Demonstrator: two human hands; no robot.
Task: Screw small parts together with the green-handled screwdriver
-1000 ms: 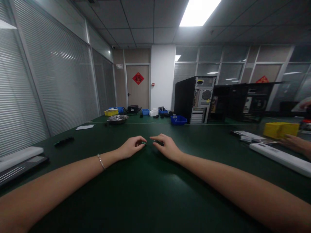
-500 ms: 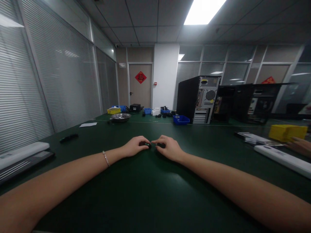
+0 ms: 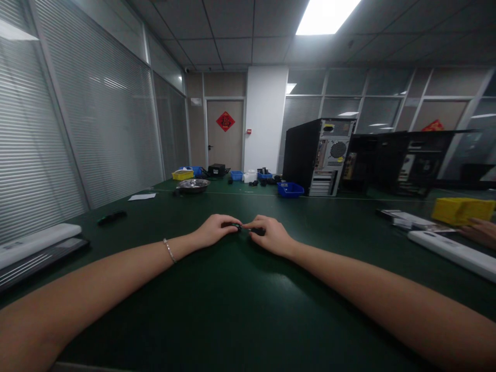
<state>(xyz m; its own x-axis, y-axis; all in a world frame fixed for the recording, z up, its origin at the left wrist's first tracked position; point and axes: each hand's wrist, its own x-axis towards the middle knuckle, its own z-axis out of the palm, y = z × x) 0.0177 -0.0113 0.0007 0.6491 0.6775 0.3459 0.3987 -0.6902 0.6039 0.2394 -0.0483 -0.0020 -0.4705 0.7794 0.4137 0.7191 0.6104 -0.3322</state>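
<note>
Matt green table mat (image 3: pixel 240 299); shiny metal bowl (image 3: pixel 192 185).

Room was dim overall. Main source was one ceiling light panel (image 3: pixel 327 15), blown out to pure white. Soft glare streaked the window blinds (image 3: pixel 112 82) on the left. Green table (image 3: pixel 232 310) read dark, with a faint sheen patch near centre. Soft shadows sat under both forearms. Wide-angle lens bent the walls and ceiling lines at the edges. Forearms at the bottom corners were stretched and soft. Far end was slightly noisy, with fine detail lost.
</note>
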